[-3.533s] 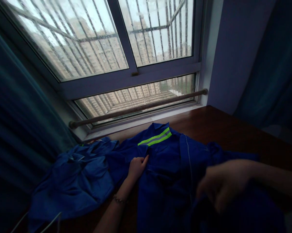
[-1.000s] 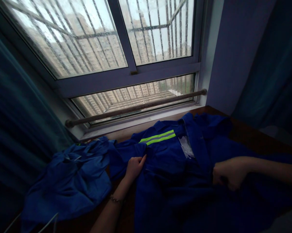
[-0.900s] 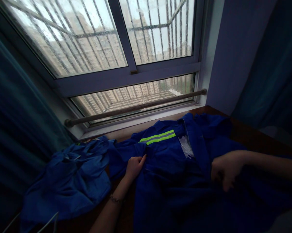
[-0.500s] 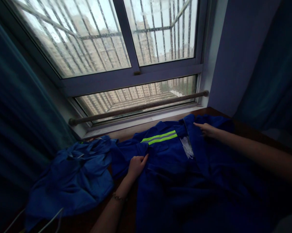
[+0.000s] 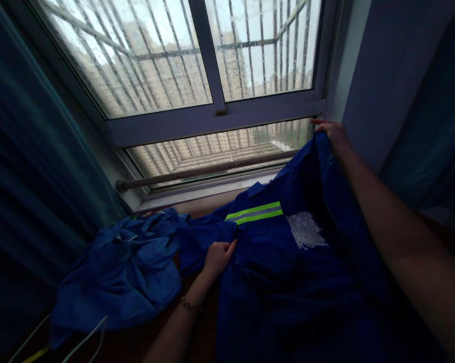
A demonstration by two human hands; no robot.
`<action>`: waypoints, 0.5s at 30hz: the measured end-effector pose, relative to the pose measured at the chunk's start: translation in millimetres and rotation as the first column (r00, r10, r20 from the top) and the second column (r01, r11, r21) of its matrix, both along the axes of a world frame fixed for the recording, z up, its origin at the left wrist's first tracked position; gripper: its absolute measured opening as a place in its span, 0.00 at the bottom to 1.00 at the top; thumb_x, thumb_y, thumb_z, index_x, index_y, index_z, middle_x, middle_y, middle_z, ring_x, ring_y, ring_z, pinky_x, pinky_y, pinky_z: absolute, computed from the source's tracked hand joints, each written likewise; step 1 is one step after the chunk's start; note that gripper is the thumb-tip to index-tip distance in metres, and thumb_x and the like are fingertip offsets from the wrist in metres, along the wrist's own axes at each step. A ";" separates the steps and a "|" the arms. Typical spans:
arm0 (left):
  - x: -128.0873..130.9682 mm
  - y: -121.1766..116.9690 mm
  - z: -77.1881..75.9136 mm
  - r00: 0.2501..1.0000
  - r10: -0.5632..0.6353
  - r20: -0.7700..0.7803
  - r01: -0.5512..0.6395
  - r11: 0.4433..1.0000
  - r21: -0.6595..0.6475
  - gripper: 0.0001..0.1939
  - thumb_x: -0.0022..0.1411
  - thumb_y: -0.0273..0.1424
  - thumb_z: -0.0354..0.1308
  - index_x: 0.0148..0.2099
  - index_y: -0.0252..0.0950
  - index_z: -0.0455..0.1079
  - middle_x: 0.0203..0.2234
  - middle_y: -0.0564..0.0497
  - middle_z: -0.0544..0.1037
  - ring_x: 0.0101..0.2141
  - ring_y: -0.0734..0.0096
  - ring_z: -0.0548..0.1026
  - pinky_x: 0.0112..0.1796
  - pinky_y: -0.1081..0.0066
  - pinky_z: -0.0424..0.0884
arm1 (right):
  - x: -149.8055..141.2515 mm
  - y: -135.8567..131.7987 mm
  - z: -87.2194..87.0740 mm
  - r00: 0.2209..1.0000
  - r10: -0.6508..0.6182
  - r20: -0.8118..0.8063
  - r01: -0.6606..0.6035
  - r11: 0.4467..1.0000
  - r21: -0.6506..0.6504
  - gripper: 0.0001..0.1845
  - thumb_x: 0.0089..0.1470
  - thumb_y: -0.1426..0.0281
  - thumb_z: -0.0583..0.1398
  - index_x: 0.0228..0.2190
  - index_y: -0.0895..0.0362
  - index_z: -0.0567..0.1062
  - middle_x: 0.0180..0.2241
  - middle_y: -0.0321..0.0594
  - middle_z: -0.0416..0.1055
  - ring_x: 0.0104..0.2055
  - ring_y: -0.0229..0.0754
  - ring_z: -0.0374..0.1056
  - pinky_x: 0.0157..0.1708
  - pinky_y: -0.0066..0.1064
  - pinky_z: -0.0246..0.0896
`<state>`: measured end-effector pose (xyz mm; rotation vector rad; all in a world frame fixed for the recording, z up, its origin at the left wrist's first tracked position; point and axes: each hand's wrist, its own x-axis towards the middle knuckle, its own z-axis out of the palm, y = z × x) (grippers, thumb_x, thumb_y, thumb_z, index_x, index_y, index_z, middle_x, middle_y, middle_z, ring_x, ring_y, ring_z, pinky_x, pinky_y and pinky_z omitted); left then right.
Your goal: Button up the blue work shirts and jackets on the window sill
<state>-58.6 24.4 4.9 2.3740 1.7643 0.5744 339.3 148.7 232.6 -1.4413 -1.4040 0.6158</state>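
Observation:
A blue work jacket (image 5: 272, 262) with a yellow-green reflective stripe (image 5: 254, 212) lies spread on a dark wooden table. My left hand (image 5: 218, 255) is closed on a fold of its cloth at the left edge. My right hand (image 5: 332, 133) grips the jacket's right front panel and holds it raised against the window corner. The lifted panel uncovers a pale label patch (image 5: 306, 229) on the inside.
A second crumpled blue garment (image 5: 121, 272) lies at the left. A wooden rod (image 5: 204, 170) runs along the window sill. Dark curtains (image 5: 26, 166) hang on both sides. White wire hangers (image 5: 83, 338) poke in at the bottom left.
My right hand left the jacket's lower middle, reached to the far front edge and lifted it high toward the window. The label patch is now exposed. My left hand stayed put.

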 end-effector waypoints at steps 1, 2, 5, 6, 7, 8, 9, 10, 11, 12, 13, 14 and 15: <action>0.0 0.0 0.1 1.000 0.002 -0.001 -0.002 1.000 -0.001 0.30 0.61 0.44 0.38 0.14 0.34 0.63 0.12 0.51 0.68 0.17 0.75 0.64 0.25 0.73 0.52 | -13.1 0.9 -4.0 0.999 -0.001 0.044 -0.001 0.999 0.035 0.24 0.55 0.68 0.47 0.54 0.57 0.54 0.38 0.38 0.69 0.32 0.33 0.66 0.30 0.22 0.58; 0.0 0.0 0.1 1.000 0.003 -0.001 -0.003 1.000 -0.001 0.30 0.60 0.44 0.38 0.14 0.34 0.64 0.12 0.51 0.68 0.17 0.75 0.64 0.25 0.73 0.52 | -28.2 1.4 -12.5 0.996 0.017 0.091 -0.020 0.999 0.035 0.25 0.53 0.67 0.50 0.53 0.59 0.57 0.37 0.39 0.70 0.31 0.34 0.66 0.29 0.23 0.59; -0.6 -0.1 -0.3 1.000 0.002 0.003 -0.002 1.000 0.001 0.30 0.60 0.44 0.38 0.14 0.34 0.63 0.13 0.50 0.69 0.17 0.75 0.64 0.25 0.73 0.52 | -71.9 0.5 -55.0 0.937 0.234 0.259 -0.202 0.969 -0.143 0.33 0.42 0.62 0.62 0.50 0.61 0.62 0.33 0.41 0.73 0.29 0.39 0.68 0.30 0.28 0.63; -0.9 -0.1 -0.6 1.000 -0.001 0.006 0.001 1.000 0.002 0.30 0.60 0.44 0.38 0.14 0.34 0.63 0.13 0.50 0.69 0.17 0.75 0.64 0.25 0.73 0.52 | -82.3 -0.9 -70.5 0.833 0.369 0.413 -0.279 0.924 -0.262 0.34 0.43 0.60 0.61 0.50 0.61 0.62 0.36 0.44 0.72 0.32 0.41 0.68 0.32 0.30 0.64; -1.2 0.0 -1.1 1.000 -0.004 0.009 0.004 1.000 0.002 0.30 0.60 0.44 0.38 0.14 0.34 0.63 0.12 0.50 0.69 0.17 0.75 0.64 0.25 0.73 0.52 | -89.5 -2.7 -84.8 0.739 0.438 0.511 -0.303 0.894 -0.329 0.33 0.44 0.60 0.61 0.50 0.61 0.62 0.39 0.46 0.71 0.35 0.43 0.68 0.35 0.31 0.63; -1.5 0.2 -1.5 1.000 -0.011 0.010 0.011 1.000 0.003 0.30 0.60 0.44 0.38 0.14 0.34 0.63 0.12 0.50 0.69 0.17 0.75 0.64 0.25 0.73 0.52 | -93.6 -4.9 -97.2 0.655 0.487 0.578 -0.313 0.871 -0.379 0.31 0.44 0.60 0.60 0.49 0.61 0.63 0.41 0.47 0.70 0.39 0.45 0.67 0.39 0.33 0.62; -1.7 0.4 -2.0 1.000 -0.016 0.009 0.016 1.000 0.004 0.30 0.60 0.44 0.38 0.14 0.34 0.63 0.12 0.50 0.69 0.17 0.75 0.64 0.25 0.73 0.52 | -94.9 -7.5 -107.5 0.596 0.505 0.624 -0.311 0.862 -0.401 0.29 0.45 0.61 0.60 0.48 0.61 0.65 0.43 0.48 0.69 0.42 0.47 0.66 0.41 0.34 0.60; -1.9 0.6 -2.4 1.000 -0.016 0.006 0.016 1.000 0.007 0.30 0.60 0.44 0.38 0.14 0.34 0.63 0.12 0.50 0.69 0.17 0.75 0.64 0.25 0.73 0.52 | -94.1 -10.6 -115.8 0.577 0.500 0.645 -0.305 0.865 -0.398 0.26 0.45 0.63 0.60 0.46 0.61 0.67 0.44 0.49 0.69 0.44 0.49 0.65 0.43 0.35 0.59; -1.9 0.9 -2.7 1.000 -0.013 0.001 0.013 1.000 0.010 0.30 0.60 0.44 0.38 0.14 0.34 0.63 0.12 0.50 0.69 0.17 0.75 0.65 0.25 0.73 0.52 | -91.9 -14.3 -122.6 0.571 0.496 0.655 -0.301 0.868 -0.395 0.23 0.45 0.65 0.60 0.44 0.61 0.70 0.43 0.49 0.69 0.45 0.51 0.65 0.44 0.36 0.58; -1.9 1.2 -3.0 1.000 -0.008 -0.004 0.008 1.000 0.011 0.30 0.60 0.44 0.38 0.14 0.34 0.63 0.12 0.50 0.69 0.18 0.74 0.65 0.26 0.73 0.52 | -89.0 -18.9 -128.3 0.556 0.494 0.669 -0.295 0.869 -0.397 0.20 0.45 0.66 0.60 0.41 0.61 0.71 0.42 0.49 0.70 0.44 0.52 0.65 0.44 0.37 0.58; -1.8 1.4 -3.1 1.000 -0.005 -0.007 0.005 1.000 0.009 0.30 0.60 0.44 0.38 0.14 0.34 0.63 0.12 0.50 0.69 0.18 0.74 0.65 0.26 0.72 0.52 | -86.1 -24.7 -133.9 0.541 0.490 0.683 -0.291 0.872 -0.394 0.18 0.44 0.67 0.60 0.39 0.61 0.72 0.40 0.49 0.71 0.44 0.53 0.65 0.44 0.38 0.58; -1.7 1.5 -3.2 1.000 -0.003 -0.008 0.004 1.000 0.006 0.30 0.60 0.44 0.38 0.14 0.34 0.63 0.12 0.50 0.69 0.18 0.74 0.65 0.26 0.72 0.52 | -83.6 -31.8 -139.8 0.533 0.479 0.697 -0.292 0.878 -0.380 0.17 0.44 0.67 0.60 0.38 0.61 0.73 0.39 0.49 0.71 0.43 0.53 0.66 0.43 0.38 0.58; -1.5 1.4 -3.1 1.000 -0.004 -0.007 0.004 1.000 0.003 0.30 0.61 0.44 0.38 0.14 0.34 0.63 0.12 0.50 0.69 0.18 0.74 0.65 0.26 0.72 0.52 | -81.9 -40.3 -146.8 0.529 0.467 0.709 -0.297 0.884 -0.361 0.18 0.44 0.67 0.60 0.39 0.60 0.73 0.40 0.49 0.71 0.44 0.53 0.65 0.44 0.38 0.58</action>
